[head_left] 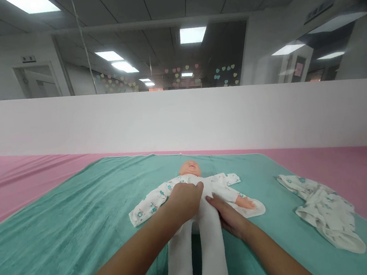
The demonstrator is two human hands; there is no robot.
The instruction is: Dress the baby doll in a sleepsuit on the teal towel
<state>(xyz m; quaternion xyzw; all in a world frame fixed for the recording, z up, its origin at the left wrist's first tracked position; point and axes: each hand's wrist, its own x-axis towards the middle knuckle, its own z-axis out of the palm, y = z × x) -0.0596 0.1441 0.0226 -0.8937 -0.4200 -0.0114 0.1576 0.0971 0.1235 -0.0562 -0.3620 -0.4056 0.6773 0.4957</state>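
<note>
A baby doll (190, 168) lies on its back with its head away from me, dressed in a white garment whose long legs (213, 255) stretch toward me. Under it is spread a white patterned baby shirt (150, 205), with one sleeve to the left and another at the upper right. The doll's bare hand (245, 202) shows on the right. Over the doll's chest my left hand (185, 199) is closed, fingers curled in; it seems to pinch the white cloth. My right hand (228, 215) lies against the doll's right-hand side, fingers stretched out and touching the cloth.
A second patterned white baby garment (325, 211) lies crumpled on the right of the teal blanket (88, 213). Pink fabric (19, 177) borders the blanket. Behind stands a low white wall (168, 121) with glass or a mirror above it.
</note>
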